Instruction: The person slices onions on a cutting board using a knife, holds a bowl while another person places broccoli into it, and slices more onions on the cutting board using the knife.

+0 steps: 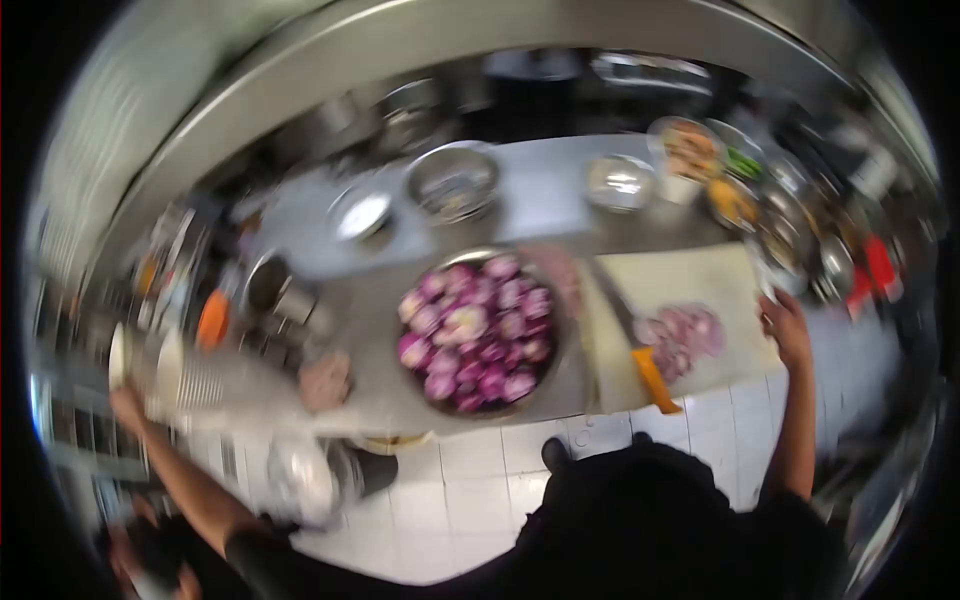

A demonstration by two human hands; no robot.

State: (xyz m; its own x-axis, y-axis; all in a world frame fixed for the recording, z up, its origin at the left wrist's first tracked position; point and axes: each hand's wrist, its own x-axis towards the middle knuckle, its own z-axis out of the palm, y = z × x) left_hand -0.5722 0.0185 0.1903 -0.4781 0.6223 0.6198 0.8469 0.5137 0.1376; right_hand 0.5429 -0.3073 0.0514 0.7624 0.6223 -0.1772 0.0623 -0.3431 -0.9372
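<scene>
My left hand [128, 408] is at the far left, closed on the edge of a pale bowl [119, 352], beside a stack of bowls [190, 375]; blur softens its fingers. My right hand [787, 325], at the right edge of the cutting board [620, 400], is closed around a slim, light-coloured utensil [766, 278] whose exact kind is unclear. Sliced onion [685, 340] lies on the board. A knife [655, 382] with an orange handle rests there too, untouched. Left of the board stands a large metal bowl [555, 355] heaped with peeled red onions [480, 335].
Along the back are a metal colander-like bowl [452, 185], a shiny dish [361, 214] and a round metal container [620, 183]. Food bowls [690, 148] crowd the right rear. A bin [375, 470] stands below the counter. Another person [150, 560] is at lower left.
</scene>
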